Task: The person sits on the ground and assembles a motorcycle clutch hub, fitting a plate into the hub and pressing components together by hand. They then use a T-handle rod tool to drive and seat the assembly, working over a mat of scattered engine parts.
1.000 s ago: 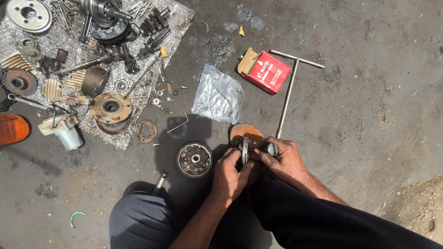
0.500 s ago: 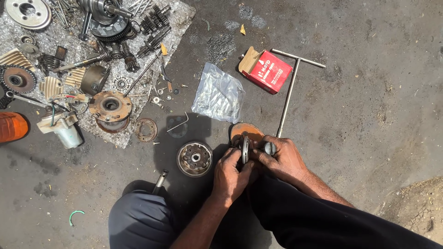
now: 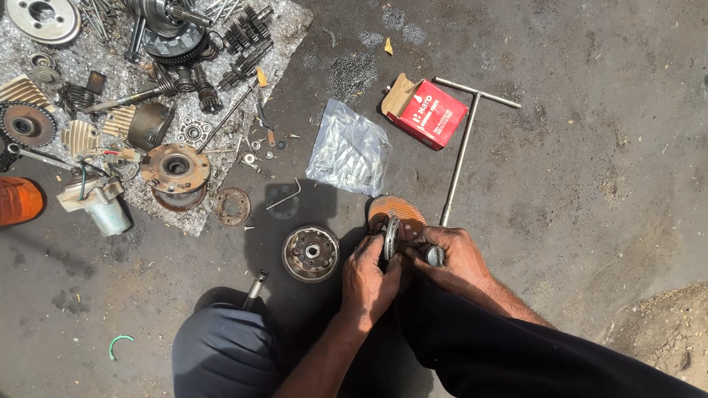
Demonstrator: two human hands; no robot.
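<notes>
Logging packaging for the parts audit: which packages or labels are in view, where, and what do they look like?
Red cardboard box: on the floor by the T-handle wrench, rectangular, brown flap open, white printing.
Clear plastic bag: left of the box, crumpled, silvery.
No signs or screens.

A thin metal disc point(image 3: 391, 237) is standing on edge between both hands, gripped just below an orange round plate point(image 3: 397, 210). It is sitting right of the grey round drum point(image 3: 310, 253) that is lying flat on the floor.
</notes>
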